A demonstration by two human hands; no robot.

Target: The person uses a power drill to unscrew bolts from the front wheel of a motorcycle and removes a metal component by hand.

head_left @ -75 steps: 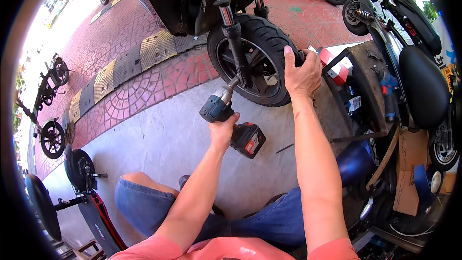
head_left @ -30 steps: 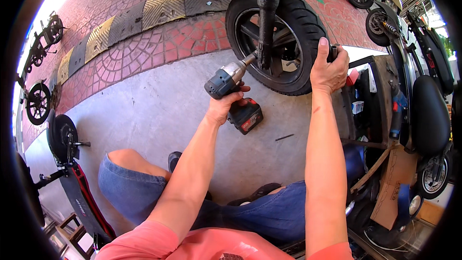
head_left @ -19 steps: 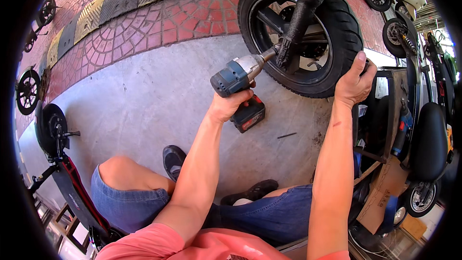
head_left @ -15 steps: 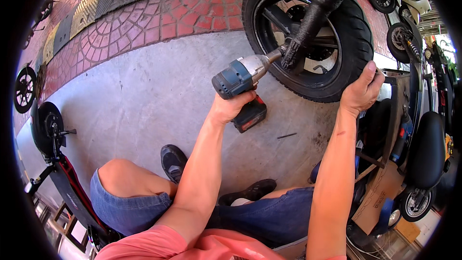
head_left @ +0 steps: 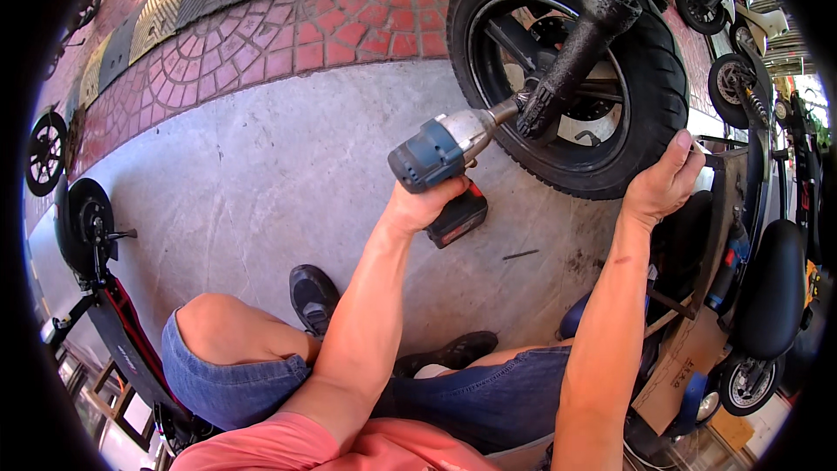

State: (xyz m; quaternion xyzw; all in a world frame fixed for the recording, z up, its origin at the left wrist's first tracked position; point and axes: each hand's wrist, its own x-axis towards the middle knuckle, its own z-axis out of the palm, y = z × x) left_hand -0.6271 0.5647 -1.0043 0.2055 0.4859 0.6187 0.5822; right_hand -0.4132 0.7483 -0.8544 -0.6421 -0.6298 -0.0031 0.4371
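My left hand (head_left: 427,203) is wrapped around the handle of a blue and grey cordless impact wrench (head_left: 433,155), with a black battery (head_left: 459,216) at its base. The wrench's socket end meets the axle area at the bottom of a black, dirty fork leg (head_left: 567,65). Behind the fork leg is a black spoked wheel with a thick, ribbed tyre (head_left: 660,96). Against the tyre's lower right edge, my right hand (head_left: 660,185) grips with the thumb pointing up; its fingers are partly hidden.
A thin dark rod (head_left: 520,254) lies on the concrete floor (head_left: 235,192). To the right stand a metal-framed stand (head_left: 728,183), a cardboard piece (head_left: 680,371) and a black scooter seat (head_left: 769,288). At the left is a scooter (head_left: 118,323). Red paving (head_left: 349,30) runs along the back.
The wheel, fork and both hands sit slightly lower and further right in the picture. Both hands keep their hold, and the wrench stays at the axle.
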